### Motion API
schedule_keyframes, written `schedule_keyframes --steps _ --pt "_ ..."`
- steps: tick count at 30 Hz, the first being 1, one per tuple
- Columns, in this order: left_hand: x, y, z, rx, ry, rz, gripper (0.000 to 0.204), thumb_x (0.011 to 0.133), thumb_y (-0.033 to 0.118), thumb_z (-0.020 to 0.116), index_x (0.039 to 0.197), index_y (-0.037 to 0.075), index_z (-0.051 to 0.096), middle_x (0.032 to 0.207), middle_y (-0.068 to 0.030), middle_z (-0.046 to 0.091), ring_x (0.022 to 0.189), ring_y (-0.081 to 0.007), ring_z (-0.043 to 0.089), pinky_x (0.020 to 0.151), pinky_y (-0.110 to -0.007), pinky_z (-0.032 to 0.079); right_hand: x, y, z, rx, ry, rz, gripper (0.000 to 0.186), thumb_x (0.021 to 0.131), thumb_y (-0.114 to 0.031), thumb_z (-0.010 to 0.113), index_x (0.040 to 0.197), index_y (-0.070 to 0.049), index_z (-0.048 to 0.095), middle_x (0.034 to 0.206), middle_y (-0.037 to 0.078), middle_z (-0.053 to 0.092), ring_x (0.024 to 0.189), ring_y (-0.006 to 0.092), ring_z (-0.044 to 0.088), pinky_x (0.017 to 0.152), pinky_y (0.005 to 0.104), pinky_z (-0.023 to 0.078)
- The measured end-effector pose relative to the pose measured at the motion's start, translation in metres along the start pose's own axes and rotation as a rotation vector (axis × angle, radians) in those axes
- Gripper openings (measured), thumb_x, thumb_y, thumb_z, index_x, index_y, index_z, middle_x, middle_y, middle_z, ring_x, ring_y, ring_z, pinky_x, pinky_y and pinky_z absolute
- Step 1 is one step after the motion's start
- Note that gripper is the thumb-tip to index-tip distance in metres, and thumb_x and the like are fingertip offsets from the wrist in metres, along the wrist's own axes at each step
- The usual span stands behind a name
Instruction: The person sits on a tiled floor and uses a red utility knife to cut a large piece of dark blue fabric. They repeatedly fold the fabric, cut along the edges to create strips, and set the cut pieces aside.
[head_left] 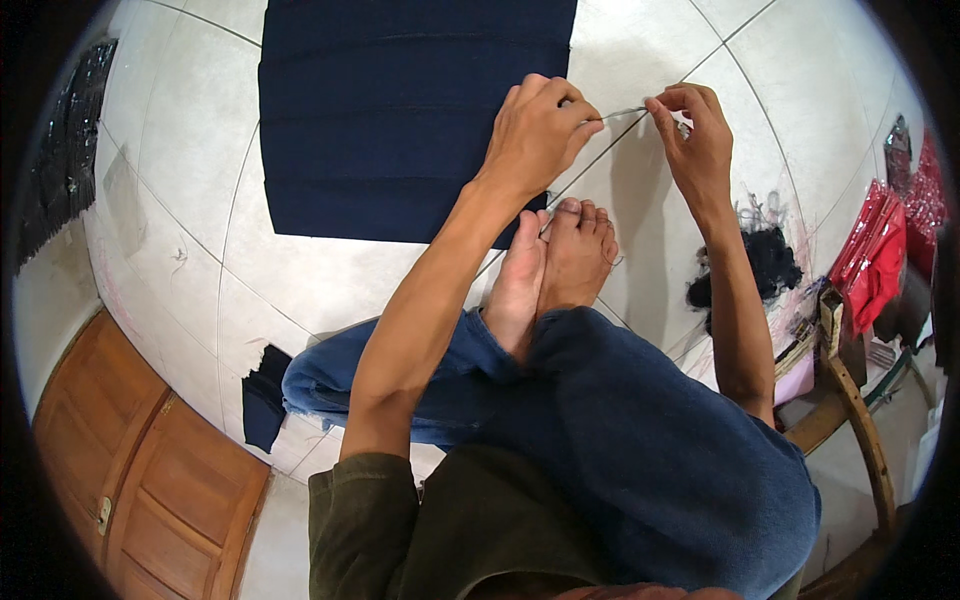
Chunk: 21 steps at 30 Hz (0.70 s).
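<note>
A short, thin thread [625, 112] runs straight between my two hands, above the tiles. My left hand [540, 130] pinches its left end, over the right edge of a large dark navy cloth [390, 120] lying flat on the floor. Thumb and forefinger of my right hand [695, 130] close on the other end, with the remaining fingers curled. Faint seams or folds cross the cloth in several rows. Just below the hands, my bare feet [575, 250] rest near the cloth's lower right corner.
Dark tangled fibres [765, 265] lie beside my right forearm. Shiny red packages [868, 255] and a curved wooden frame [850, 390] stand at the right. A small navy scrap [265, 400] is by my left knee, near wooden doors [130, 470]. Black shiny packages [70, 150] sit far left.
</note>
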<state>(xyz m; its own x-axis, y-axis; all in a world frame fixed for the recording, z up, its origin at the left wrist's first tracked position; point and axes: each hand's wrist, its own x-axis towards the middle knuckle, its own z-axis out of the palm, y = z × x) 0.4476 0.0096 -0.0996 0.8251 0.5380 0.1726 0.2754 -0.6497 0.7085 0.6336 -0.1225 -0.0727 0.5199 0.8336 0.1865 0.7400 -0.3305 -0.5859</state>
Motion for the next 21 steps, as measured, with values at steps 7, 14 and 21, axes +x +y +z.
schedule_keyframes --steps 7,14,21 --pt "0.020 -0.006 -0.020 -0.376 -0.158 -0.424 0.029 0.094 0.034 0.073 0.105 0.008 0.080 0.104 -0.0117 0.075 0.094 -0.0237 0.069 0.086 -0.036 0.053 -0.039 0.042 -0.039 -0.314 -0.125 -0.022 0.029 0.088 -0.018 0.080 0.111 -0.005 0.070 0.106 0.013 0.068 0.099 0.0320 0.063 0.088 0.0408 0.051" --pt "0.031 -0.016 -0.035 -0.541 -0.324 -0.559 0.037 0.096 0.039 0.070 0.113 0.007 0.079 0.109 -0.0087 0.076 0.107 -0.0199 0.067 0.099 -0.033 0.048 -0.037 -0.017 -0.006 0.257 -0.278 0.158 0.016 0.087 -0.009 0.079 0.101 -0.003 0.073 0.091 0.012 0.069 0.071 0.0207 0.067 0.063 0.0313 0.055" --pt "0.030 -0.017 -0.033 -0.566 -0.333 -0.546 0.038 0.096 0.039 0.069 0.113 0.007 0.079 0.109 -0.0093 0.076 0.109 -0.0200 0.066 0.100 -0.033 0.047 -0.015 -0.039 0.022 0.392 -0.387 0.237 0.026 0.086 -0.017 0.079 0.099 0.003 0.073 0.086 0.015 0.075 0.074 0.0217 0.073 0.071 0.0329 0.057"
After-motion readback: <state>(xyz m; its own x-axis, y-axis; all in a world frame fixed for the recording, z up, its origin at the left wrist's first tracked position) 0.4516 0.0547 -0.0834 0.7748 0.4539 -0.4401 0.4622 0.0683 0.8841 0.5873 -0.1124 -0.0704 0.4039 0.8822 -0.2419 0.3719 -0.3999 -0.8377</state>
